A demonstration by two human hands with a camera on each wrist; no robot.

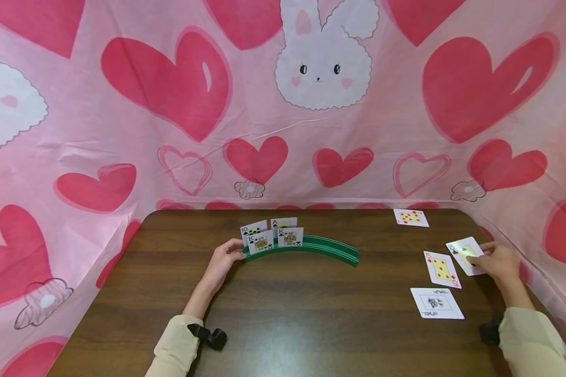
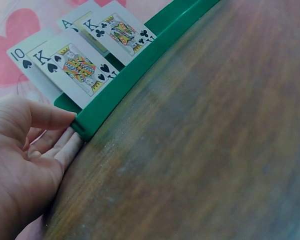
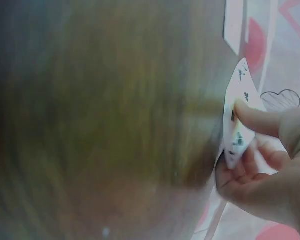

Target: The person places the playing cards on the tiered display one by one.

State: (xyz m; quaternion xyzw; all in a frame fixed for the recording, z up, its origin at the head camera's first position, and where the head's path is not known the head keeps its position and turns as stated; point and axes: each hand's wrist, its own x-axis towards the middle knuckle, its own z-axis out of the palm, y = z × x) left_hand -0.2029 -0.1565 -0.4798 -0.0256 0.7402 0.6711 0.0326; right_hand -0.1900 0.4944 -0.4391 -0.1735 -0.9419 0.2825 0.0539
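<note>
My left hand (image 1: 228,255) grips the left end of a curved green card holder (image 1: 330,248), thumb on the front wall and fingers at its end. Upright in the holder's left part stand a ten of spades (image 2: 18,54), a king of spades (image 2: 75,70), an ace (image 2: 73,20) behind, and a king of clubs (image 2: 120,35). At the table's right edge my right hand (image 1: 499,260) pinches a clubs playing card (image 3: 231,107), thumb on its face and fingers beneath. The card is tilted in the right wrist view.
Close left of my right hand lie a five of diamonds (image 1: 436,268) and, nearer me, a joker-like card (image 1: 424,303), both face up. A red-suited card (image 1: 420,220) lies at the far right edge. A pink heart-patterned cloth (image 1: 382,183) hangs behind the wooden table (image 1: 311,324).
</note>
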